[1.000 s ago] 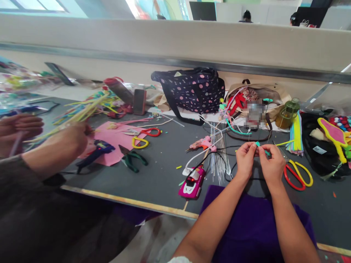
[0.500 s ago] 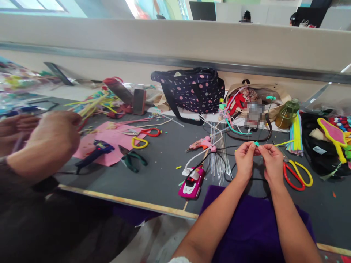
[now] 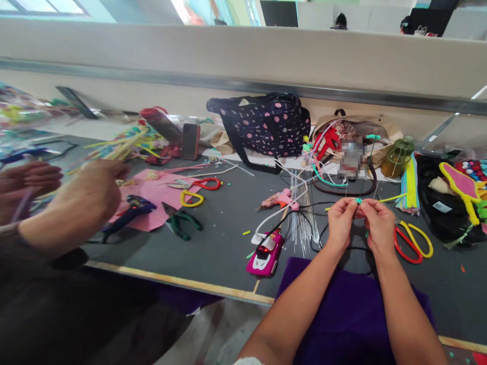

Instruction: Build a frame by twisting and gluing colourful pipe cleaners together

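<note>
Work looks partway along, as far as I can tell. The left hand [image 3: 341, 220] and the right hand [image 3: 377, 223] are close together over the right side of the counter [image 3: 220, 253]. Each grip is a tight pinch, thumb to finger, with no wide gap. Between their tips is a small green piece [image 3: 358, 201]; the fingers hide most of it. A thin stem [image 3: 361, 177] seems to go up from there, and a bit of green fluff [image 3: 373, 137] shows at its far end. So that end looks done, while the part in the fingers does not look done yet. What is left is hard to tell. To the right, red and yellow scissors [image 3: 414, 245] lie near the right hand, not in use. To the left, a pink glue gun [image 3: 279, 199] lies untouched, beside loose clear sticks [image 3: 303, 230]. Farther right, a bundle of fuzzy strips [image 3: 409, 190] waits unused.
</note>
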`<state>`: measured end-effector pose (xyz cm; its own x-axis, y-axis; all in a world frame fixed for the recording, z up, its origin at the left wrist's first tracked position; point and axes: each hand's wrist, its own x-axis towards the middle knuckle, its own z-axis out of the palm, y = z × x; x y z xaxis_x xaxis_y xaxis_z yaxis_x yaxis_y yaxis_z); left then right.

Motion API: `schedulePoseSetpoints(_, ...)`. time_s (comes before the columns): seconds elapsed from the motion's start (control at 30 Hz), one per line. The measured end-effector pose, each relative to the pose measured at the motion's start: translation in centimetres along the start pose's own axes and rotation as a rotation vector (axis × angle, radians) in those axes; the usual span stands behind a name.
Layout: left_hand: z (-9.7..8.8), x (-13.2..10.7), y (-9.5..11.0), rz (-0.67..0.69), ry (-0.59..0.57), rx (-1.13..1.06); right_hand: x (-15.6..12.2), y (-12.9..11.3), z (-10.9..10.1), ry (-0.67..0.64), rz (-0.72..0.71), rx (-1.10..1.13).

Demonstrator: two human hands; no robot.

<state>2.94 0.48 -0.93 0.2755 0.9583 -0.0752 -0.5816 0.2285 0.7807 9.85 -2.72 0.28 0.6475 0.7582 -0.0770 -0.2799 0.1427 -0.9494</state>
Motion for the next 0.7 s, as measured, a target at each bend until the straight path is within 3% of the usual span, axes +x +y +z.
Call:
schedulePoseSetpoints(0.37, -0.23, 0.17, 0.32, -0.086, -0.096, 0.05, 0.31, -0.17, -0.79, -0.012, -0.006, -0.025)
schedulePoseSetpoints(0.7, -0.01, 0.04, 0.55, -0.041, -0.089, 0.072, 0.38, -0.22, -0.92, -0.046, 0.041, -0.034)
